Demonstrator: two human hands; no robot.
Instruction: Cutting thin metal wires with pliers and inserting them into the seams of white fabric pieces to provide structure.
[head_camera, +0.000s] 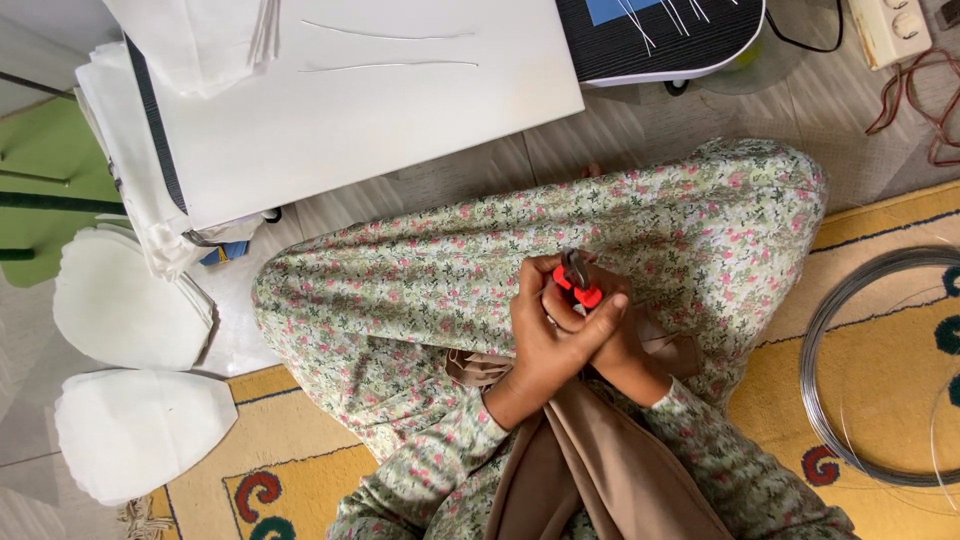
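Both hands meet over the lap at the centre of the view. The left hand (548, 335) wraps over the right hand (615, 345), and together they are clenched around a small pair of pliers (576, 278) with red handles, its dark metal head poking out toward 12 o'clock. The tool looks light, stiff and hard; the red sleeves are the sure place for a grip. At 3 o'clock a coil of wire (830, 330) lies on the patterned rug (880, 230), springy and thin by the look of it. At 11 o'clock cut wire lengths (390, 66) rest on a white counter (470, 110), with white fabric pieces (125, 310) at 9 o'clock
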